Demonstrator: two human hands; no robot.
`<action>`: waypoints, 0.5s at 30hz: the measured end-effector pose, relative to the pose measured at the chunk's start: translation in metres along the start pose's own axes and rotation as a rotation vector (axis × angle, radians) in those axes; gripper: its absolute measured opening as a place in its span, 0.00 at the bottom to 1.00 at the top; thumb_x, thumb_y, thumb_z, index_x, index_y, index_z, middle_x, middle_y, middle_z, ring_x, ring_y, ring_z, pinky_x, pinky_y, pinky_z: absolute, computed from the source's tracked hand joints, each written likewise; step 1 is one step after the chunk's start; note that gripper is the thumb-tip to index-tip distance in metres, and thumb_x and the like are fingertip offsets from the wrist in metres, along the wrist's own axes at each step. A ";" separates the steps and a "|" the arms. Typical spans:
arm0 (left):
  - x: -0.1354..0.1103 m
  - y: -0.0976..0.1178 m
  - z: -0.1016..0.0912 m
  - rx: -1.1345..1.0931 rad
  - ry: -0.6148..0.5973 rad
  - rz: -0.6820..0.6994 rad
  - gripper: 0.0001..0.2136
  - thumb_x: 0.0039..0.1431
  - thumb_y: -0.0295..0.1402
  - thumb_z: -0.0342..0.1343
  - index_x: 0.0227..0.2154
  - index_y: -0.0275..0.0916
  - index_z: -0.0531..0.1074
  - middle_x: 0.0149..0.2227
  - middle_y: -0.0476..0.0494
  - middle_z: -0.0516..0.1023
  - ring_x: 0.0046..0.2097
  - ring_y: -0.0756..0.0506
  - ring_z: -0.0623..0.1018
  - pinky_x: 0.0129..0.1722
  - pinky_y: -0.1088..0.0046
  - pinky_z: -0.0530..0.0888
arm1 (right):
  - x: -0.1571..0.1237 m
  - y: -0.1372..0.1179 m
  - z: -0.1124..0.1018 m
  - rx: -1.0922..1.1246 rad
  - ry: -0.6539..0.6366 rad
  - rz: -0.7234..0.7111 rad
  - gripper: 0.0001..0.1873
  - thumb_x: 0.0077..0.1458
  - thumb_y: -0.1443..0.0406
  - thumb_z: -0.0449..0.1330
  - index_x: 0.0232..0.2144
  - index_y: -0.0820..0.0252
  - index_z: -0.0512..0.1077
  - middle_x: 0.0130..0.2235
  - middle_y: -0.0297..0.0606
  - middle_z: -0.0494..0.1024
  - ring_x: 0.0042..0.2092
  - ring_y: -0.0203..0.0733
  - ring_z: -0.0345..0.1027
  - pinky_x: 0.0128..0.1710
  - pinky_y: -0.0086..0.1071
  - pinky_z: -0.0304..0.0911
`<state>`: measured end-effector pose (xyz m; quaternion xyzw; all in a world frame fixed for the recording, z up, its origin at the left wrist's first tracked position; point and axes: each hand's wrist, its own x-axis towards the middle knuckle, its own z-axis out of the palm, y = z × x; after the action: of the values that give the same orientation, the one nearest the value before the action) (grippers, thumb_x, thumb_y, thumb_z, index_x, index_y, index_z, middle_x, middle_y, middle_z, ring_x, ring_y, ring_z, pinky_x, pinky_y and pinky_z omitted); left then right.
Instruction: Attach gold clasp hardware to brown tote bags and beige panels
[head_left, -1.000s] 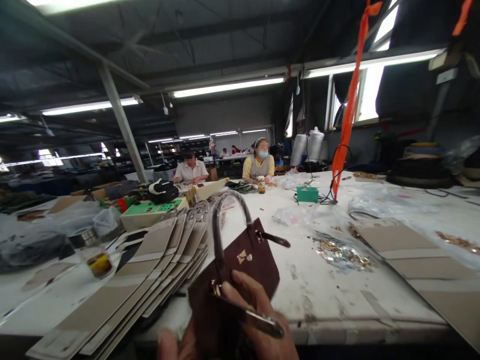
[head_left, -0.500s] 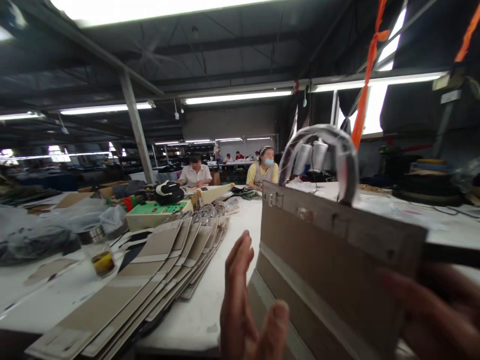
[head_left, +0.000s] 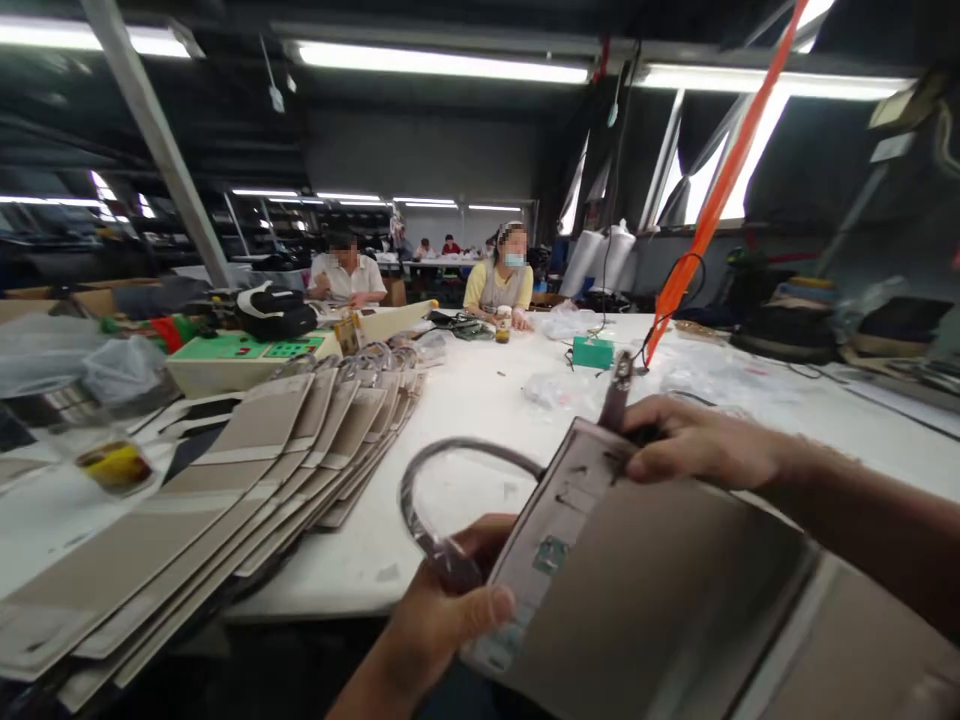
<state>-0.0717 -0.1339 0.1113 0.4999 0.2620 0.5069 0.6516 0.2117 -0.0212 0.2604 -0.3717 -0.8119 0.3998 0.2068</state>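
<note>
I hold a flat grey-brown bag panel with a plastic-wrapped curved handle over the near edge of the white table. My left hand grips the panel's top edge at the base of the handle, thumb on its face. My right hand is closed in a pinch on a dark strap that sticks up from the panel's top corner.
A fanned stack of similar bag panels lies at the left. Beyond it are a green box, a glass jar and plastic bags. An orange ribbon hangs at the right. Two people sit at the table's far end.
The panel has come down from upright in front of me to lying tilted low. My left hand, open before, has closed on its top edge. My right hand moved to the strap.
</note>
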 end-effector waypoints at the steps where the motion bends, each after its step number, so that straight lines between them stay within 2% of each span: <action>1: -0.007 -0.020 -0.001 -0.049 0.056 -0.051 0.27 0.55 0.44 0.69 0.56 0.41 0.76 0.53 0.35 0.81 0.52 0.33 0.80 0.51 0.59 0.76 | 0.014 0.012 0.012 0.010 -0.117 0.022 0.18 0.46 0.54 0.70 0.34 0.61 0.82 0.30 0.33 0.78 0.33 0.42 0.71 0.31 0.30 0.64; 4: -0.025 -0.076 -0.003 -0.167 0.311 -0.187 0.23 0.54 0.43 0.70 0.51 0.40 0.79 0.48 0.35 0.83 0.48 0.35 0.82 0.47 0.61 0.77 | 0.047 0.063 0.055 0.069 -0.358 0.059 0.13 0.48 0.58 0.67 0.31 0.63 0.81 0.29 0.30 0.75 0.34 0.40 0.69 0.35 0.29 0.63; 7: -0.037 -0.118 -0.006 -0.257 0.487 -0.310 0.25 0.52 0.45 0.71 0.49 0.36 0.80 0.43 0.33 0.84 0.42 0.36 0.84 0.43 0.61 0.79 | 0.072 0.113 0.092 0.163 -0.444 0.083 0.13 0.47 0.59 0.66 0.33 0.62 0.81 0.31 0.31 0.77 0.36 0.41 0.69 0.39 0.30 0.63; 10: -0.039 -0.143 -0.011 -0.332 0.592 -0.366 0.25 0.51 0.45 0.71 0.49 0.35 0.80 0.40 0.33 0.85 0.38 0.37 0.84 0.42 0.61 0.79 | 0.093 0.146 0.112 0.157 -0.474 0.114 0.12 0.46 0.60 0.66 0.33 0.61 0.81 0.30 0.30 0.76 0.34 0.39 0.68 0.35 0.29 0.61; 13: -0.033 -0.157 -0.015 -0.357 0.670 -0.392 0.25 0.50 0.43 0.72 0.48 0.34 0.80 0.39 0.34 0.85 0.39 0.37 0.84 0.42 0.62 0.79 | 0.111 0.164 0.118 0.063 -0.507 0.129 0.11 0.47 0.60 0.66 0.32 0.60 0.81 0.28 0.28 0.75 0.32 0.37 0.66 0.31 0.28 0.57; 15: -0.029 -0.163 -0.017 -0.375 0.702 -0.408 0.25 0.49 0.43 0.73 0.47 0.34 0.80 0.39 0.34 0.86 0.40 0.36 0.85 0.41 0.63 0.79 | 0.120 0.172 0.119 -0.031 -0.507 0.151 0.12 0.46 0.59 0.66 0.33 0.58 0.82 0.30 0.28 0.77 0.33 0.38 0.68 0.32 0.28 0.58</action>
<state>-0.0310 -0.1516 -0.0488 0.1090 0.4642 0.5457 0.6891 0.1353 0.0812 0.0564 -0.3225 -0.8137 0.4820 -0.0393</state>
